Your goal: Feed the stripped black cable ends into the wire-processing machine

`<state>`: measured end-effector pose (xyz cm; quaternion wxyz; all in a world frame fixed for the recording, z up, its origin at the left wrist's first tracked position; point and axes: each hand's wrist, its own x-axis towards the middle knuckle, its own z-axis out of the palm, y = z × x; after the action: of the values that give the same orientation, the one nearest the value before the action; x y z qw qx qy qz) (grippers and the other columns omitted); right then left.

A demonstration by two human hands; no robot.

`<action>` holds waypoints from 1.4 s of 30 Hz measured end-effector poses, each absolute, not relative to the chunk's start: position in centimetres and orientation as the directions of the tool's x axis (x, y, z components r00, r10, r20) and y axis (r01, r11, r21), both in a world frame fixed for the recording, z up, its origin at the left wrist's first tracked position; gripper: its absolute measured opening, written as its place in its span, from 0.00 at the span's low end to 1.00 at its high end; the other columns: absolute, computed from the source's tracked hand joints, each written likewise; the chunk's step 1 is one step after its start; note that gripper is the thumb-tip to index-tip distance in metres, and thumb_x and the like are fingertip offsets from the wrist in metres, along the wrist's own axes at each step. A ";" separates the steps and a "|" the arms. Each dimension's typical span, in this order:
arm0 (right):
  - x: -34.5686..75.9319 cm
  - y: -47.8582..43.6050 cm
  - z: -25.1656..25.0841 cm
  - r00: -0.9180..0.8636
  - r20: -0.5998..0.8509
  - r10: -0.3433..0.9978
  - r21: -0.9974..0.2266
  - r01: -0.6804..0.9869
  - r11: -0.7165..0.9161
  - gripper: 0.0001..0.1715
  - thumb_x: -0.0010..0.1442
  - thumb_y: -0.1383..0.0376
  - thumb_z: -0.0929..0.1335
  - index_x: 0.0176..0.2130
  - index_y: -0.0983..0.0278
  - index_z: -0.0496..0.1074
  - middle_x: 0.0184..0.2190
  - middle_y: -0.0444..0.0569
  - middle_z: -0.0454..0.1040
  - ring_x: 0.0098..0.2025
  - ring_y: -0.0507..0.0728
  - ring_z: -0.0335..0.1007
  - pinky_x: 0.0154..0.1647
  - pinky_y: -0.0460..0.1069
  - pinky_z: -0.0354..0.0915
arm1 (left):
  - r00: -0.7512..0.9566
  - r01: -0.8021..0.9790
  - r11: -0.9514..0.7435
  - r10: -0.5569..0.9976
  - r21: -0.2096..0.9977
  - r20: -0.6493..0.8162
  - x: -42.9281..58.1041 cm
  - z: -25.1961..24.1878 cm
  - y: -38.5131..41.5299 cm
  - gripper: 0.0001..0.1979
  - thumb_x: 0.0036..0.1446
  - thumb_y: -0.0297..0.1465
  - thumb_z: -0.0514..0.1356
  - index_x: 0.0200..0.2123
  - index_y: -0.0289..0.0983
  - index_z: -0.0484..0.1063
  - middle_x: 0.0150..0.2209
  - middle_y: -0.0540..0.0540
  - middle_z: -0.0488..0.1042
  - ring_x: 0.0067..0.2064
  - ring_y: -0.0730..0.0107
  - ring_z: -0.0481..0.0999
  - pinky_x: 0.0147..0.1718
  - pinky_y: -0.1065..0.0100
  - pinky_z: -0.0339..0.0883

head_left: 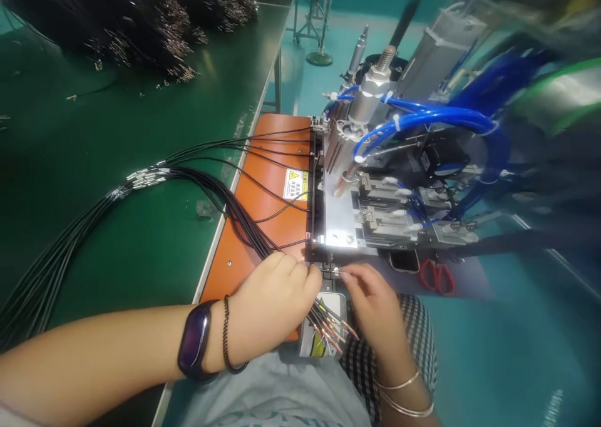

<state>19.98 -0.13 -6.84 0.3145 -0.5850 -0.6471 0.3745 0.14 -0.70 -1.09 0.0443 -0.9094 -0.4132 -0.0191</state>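
My left hand (275, 298) is closed round a bundle of black cables (235, 217) at the near edge of an orange plate (267, 208). The cables' stripped, coloured wire ends (331, 330) stick out below the hand. My right hand (375, 305) pinches a thin wire end (331, 269) just in front of the left hand's fingertips. Both hands sit at the near side of a metal machine (375, 201). A few single black cables lie across the orange plate with their ends at the machine's slot (313, 183).
The cable bundle trails left over a green bench (117, 164). Heaps of black cables (141, 20) lie at the far end of the bench. Blue air hoses (422, 120) loop over the machine. Red-handled scissors (436, 275) lie right of my hands.
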 end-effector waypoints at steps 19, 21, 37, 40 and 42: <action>21.0 -1.4 -3.2 -0.335 0.217 0.917 -0.730 0.568 0.380 0.15 0.63 0.71 0.62 0.48 0.57 0.67 0.42 0.47 0.69 0.43 0.55 0.65 0.42 0.49 0.64 | 0.670 0.739 -0.674 0.733 -0.009 0.119 -0.1 -1.5 -0.2 0.12 0.54 0.21 0.49 0.39 0.32 0.67 0.30 0.44 0.68 0.34 0.60 0.68 0.35 0.59 0.65; 21.1 -1.4 -3.1 -0.502 0.183 0.845 -0.706 0.531 0.469 0.20 0.63 0.73 0.61 0.52 0.56 0.64 0.43 0.48 0.67 0.45 0.56 0.63 0.44 0.50 0.63 | 0.656 0.751 -0.660 0.749 0.009 0.091 -0.2 -1.4 -0.1 0.11 0.53 0.21 0.49 0.38 0.33 0.67 0.31 0.43 0.68 0.35 0.59 0.67 0.35 0.58 0.64; 20.8 -1.5 -3.8 -0.597 0.268 0.756 -0.688 0.431 0.584 0.17 0.63 0.74 0.62 0.50 0.61 0.66 0.41 0.49 0.69 0.42 0.55 0.61 0.41 0.52 0.60 | 0.484 0.874 -0.475 0.869 -0.104 0.099 -0.9 0.9 0.6 0.07 0.55 0.21 0.50 0.29 0.37 0.63 0.28 0.46 0.64 0.31 0.59 0.65 0.31 0.59 0.62; 20.6 -1.4 -4.0 -0.536 0.302 0.788 -0.720 0.413 0.557 0.17 0.63 0.75 0.62 0.49 0.61 0.67 0.40 0.48 0.70 0.42 0.55 0.62 0.42 0.51 0.61 | 0.545 0.838 -0.536 0.829 -0.098 0.124 -1.1 1.0 0.4 0.07 0.52 0.20 0.54 0.27 0.37 0.63 0.26 0.47 0.65 0.30 0.60 0.65 0.30 0.60 0.63; 20.6 -1.2 -4.2 -0.466 0.317 0.826 -0.743 0.419 0.522 0.15 0.63 0.74 0.63 0.48 0.61 0.68 0.39 0.47 0.71 0.41 0.54 0.63 0.42 0.51 0.61 | 0.565 0.825 -0.559 0.812 -0.086 0.147 -1.2 1.1 0.3 0.07 0.51 0.20 0.55 0.27 0.37 0.64 0.26 0.48 0.66 0.29 0.60 0.66 0.29 0.60 0.63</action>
<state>20.57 -1.22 -4.19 0.3416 -0.3879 -0.8027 0.2977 -1.20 0.29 1.13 0.0725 -0.8816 -0.4642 -0.0453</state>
